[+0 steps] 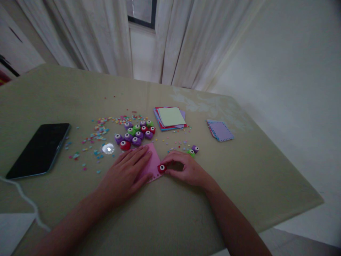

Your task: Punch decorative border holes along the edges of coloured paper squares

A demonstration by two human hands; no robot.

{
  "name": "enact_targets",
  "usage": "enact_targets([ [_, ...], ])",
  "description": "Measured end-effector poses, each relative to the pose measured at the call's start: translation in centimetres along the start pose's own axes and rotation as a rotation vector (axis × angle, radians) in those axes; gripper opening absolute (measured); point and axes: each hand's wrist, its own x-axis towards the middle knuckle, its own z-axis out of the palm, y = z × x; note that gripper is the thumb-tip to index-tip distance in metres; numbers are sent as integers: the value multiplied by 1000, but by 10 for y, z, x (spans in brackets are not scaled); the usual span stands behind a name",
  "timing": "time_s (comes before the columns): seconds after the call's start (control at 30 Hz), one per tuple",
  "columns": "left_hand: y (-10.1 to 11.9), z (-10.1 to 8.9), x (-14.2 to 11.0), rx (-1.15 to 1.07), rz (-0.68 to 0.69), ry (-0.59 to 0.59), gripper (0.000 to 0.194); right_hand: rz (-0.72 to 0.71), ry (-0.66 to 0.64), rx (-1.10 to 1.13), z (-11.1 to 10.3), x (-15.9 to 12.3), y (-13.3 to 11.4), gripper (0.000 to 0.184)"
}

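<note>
Clock positions taken from the pink card [153,156], 12 o'clock being the far side of the table [170,217]. The card lay flat on the tabletop in front of the person, partly covered. Small dark marks ran along its 6 o'clock edge.

Left hand [130,168]: palm down, fingers spread flat over the card from the 9 o'clock side, pointing toward 1 o'clock; nothing gripped. Thumb rested near the card's marked edge.

Right hand [188,168]: entered from the 4 o'clock side, thumb and fingertips pinched on a small red punch [161,168]. The punch sat at the card's 4 o'clock corner, its white round spot facing up.

Surroundings: a cluster of purple, green and red punches [136,133] stood at 11 o'clock, just beyond the left fingers. A green punch [191,153] and a purple punch [195,149] stood side by side between 2 and 3 o'clock, just behind the right hand. Stack of square coloured paper [171,117] at 1 o'clock, pale green sheet uppermost. Smaller pile of cards [221,131] at 2 o'clock, the top one lilac with a patterned edge.

Loose confetti [99,132] was scattered mainly around 10 o'clock, with a few bits toward 1 and 2. A clear round object [108,148] lay between 9 and 10 o'clock; exact nature could not be told. A black tablet [39,151] lay at 9 o'clock, well apart from the card, with a white cable [25,199] nearer 8 o'clock
</note>
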Motion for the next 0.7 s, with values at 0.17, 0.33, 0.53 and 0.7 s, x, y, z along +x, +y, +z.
enact_targets([
  [0.17,0,0,0,-38,-21,7,66,3,-14,3,-2,0,-3,18],
  [0.33,0,1,0,-28,-20,-9,67,8,-33,15,-3,1,-3,17],
  [0.53,0,0,0,-31,-25,-11,67,-14,-35,8,-3,1,-2,17],
  [0.7,0,0,1,-12,-8,0,67,-2,-34,11,-4,0,-3,17],
])
